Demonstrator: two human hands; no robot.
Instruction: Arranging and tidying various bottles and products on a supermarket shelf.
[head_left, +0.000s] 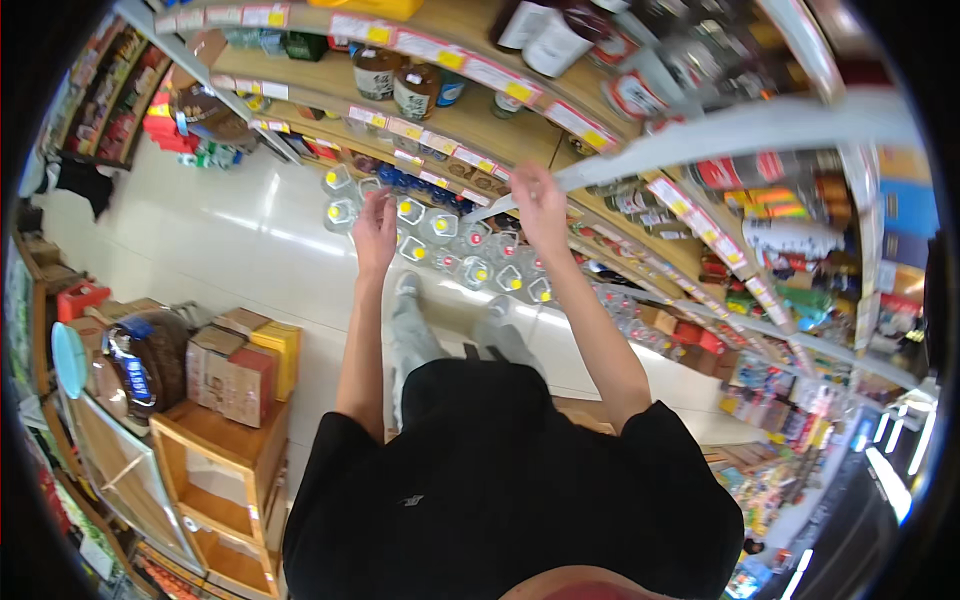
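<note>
My left hand (375, 225) is raised in front of me with its fingers partly bent, over clear plastic jugs (441, 223) with yellow and red caps on the floor. Nothing shows in it. To the right, my right hand (538, 196) is lifted beside a grey shelf upright (592, 171), its fingers curled and slightly blurred; I see no object in it, and whether it touches the upright cannot be told. Beyond both hands, wooden shelves (480, 127) carry price labels along their edges. Amber glass bottles (415, 88) with pale labels stand on one of them.
At the left, cardboard boxes (225, 375) and a yellow box (281, 352) sit on a wooden cabinet (217, 439), near a large dark brown jar (150, 367). More bottles fill the shelves (697, 217) at the right. My feet are on a glossy tiled floor (225, 202).
</note>
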